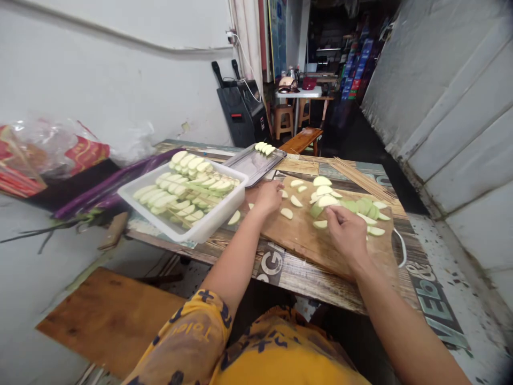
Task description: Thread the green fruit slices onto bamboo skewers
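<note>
My right hand (347,232) is closed in a pinch at a pale half-moon slice (328,201) with green skin, over the wooden cutting board (300,235). More such slices lie around it, with an overlapping row of green-edged slices (363,207) to its right. My left hand (268,198) is at the board's left edge, fingers bent together; what they hold, if anything, is hidden. Loose slices (296,201) lie between the hands. Left of my left arm stands a white plastic tub (208,227) filled with skewered slices (176,187).
Behind the tub, a grey tray-like lid (252,168) bears a skewered row of slices (265,148). Thin wooden skewers (363,179) lie at the table's far right. Long purple eggplants (108,184) and plastic bags (48,149) are at left. A black speaker (244,109) stands beyond the table.
</note>
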A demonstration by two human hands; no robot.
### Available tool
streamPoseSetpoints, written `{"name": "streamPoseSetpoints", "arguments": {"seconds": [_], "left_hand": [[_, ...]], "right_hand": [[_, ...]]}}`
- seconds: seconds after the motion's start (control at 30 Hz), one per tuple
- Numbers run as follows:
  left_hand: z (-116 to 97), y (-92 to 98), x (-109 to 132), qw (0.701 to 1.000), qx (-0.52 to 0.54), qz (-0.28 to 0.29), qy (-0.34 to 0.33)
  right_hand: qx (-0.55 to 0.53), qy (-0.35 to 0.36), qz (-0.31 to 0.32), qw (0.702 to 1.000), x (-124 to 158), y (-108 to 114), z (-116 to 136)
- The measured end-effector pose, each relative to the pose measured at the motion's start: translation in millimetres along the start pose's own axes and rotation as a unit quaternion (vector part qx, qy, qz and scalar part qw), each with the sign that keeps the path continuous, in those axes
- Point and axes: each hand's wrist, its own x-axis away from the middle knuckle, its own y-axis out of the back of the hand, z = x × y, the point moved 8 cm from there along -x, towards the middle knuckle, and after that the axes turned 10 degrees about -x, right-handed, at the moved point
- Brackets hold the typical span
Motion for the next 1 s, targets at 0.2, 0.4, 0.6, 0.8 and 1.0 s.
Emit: {"name": "streamPoseSetpoints", "arguments": {"seconds": [0.2, 0.4, 0.6, 0.8, 1.0], "left_hand": [[-24, 7.6, 12, 0.976, -0.185, 0.002, -0.111], [-48, -14.7, 26, 0.932, -0.321, 0.024, -0.165], [-46, -23.4, 26, 0.948, -0.266, 0.019, -0.172], [-38, -8.1, 7, 0.992, -0.078, -0.001, -0.101], [-33, -20.7, -43, 0.994, -0.100, -0.038, 0.011]], "right_hand": [[-0.002, 0.014, 0.008, 1.000, 0, -2, 3], [-0.003, 0.022, 0.003, 1.000, 1, 0, 8], [-0.061, -0.022, -0.061, 0.996, -2, 14, 1], [-0.104, -0.069, -0.086, 0.988, -7, 19, -10], [-0.104, -0.053, -0.057, 0.992, -4, 9, -10]]}}
